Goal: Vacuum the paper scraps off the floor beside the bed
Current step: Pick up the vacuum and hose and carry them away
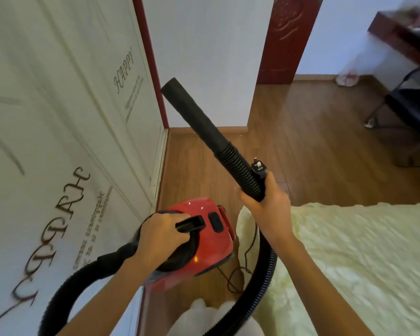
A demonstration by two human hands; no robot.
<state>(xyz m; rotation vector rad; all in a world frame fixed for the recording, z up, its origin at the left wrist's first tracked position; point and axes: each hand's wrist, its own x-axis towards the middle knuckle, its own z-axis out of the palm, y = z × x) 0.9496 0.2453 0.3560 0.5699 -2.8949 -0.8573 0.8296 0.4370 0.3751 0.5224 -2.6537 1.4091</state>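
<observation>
— Both hands are busy, as I read my feed. My left hand point(159, 235) is curled round the black carry handle point(190, 225) on top of the red vacuum cleaner point(204, 241), which hangs lifted above the wooden floor point(313, 151). My right hand point(268, 204) grips the ribbed black hose point(238, 163) and, pinched against it, the power plug point(259, 167) with its prongs pointing up.

— And the room, biggest things first?

— On my left a pale wardrobe door point(58, 117) fills the frame, printed with the word HAPPY; its foot meets the floor's left edge. The bed point(361, 263), under a cream fuzzy cover, takes the lower right, and the vacuum cleaner hangs over the narrow strip of floor between wardrobe and bed. Beyond that, a white wall point(204, 44) and a dark red door point(284, 40) stand at the floor's far edge. A dark chair point(407, 107) sits near the far right corner, under a reddish table point(398, 35).

— The hose?

— Its smooth nozzle point(192, 105) points up and away toward the white wall. The rest loops down past the bed's near corner. A thin cord point(235, 275) trails over the floor below the vacuum cleaner.

— Paper scraps?

— I cannot make any out.
</observation>
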